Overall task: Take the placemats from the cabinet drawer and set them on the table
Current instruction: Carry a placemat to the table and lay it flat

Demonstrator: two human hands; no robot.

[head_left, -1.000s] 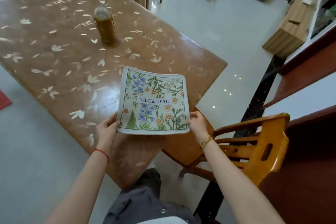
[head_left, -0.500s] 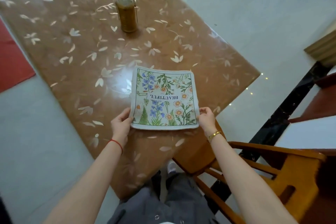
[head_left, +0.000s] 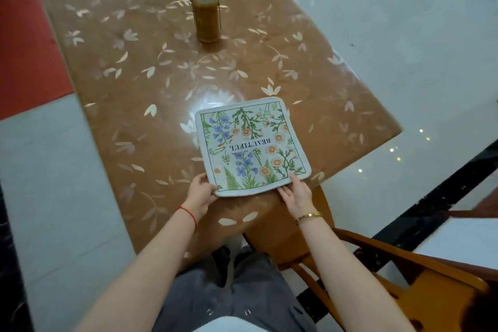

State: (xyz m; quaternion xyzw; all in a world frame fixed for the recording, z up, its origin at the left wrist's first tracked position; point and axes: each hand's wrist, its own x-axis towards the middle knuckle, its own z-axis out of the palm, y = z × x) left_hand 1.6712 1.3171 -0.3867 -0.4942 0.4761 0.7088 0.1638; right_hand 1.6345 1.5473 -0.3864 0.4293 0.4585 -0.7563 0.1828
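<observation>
My left hand [head_left: 200, 191] grips the near left corner of the placemat [head_left: 252, 147]. The thumb is on top and the fingers are hidden under the cloth. My right hand [head_left: 295, 195] is at the near right corner with its fingers fairly straight and their tips touching the edge. I cannot tell whether any of them slip beneath it. The two hands are apart, one at each corner.

The placemat sits by the near right corner of the counter [head_left: 129, 81], close to the near edge, and its printed word reads upside down to me. Whether its near edge lies fully flat is hard to make out. The counter's far end is cut off at the top. A brown jar [head_left: 206, 17] stands toward that end, too blurred to show what it holds. The chair [head_left: 404, 272] is half tucked under the counter and partly out of view.

A second ago I held the placemat in the air over the near edge. Now it is down and further in.
</observation>
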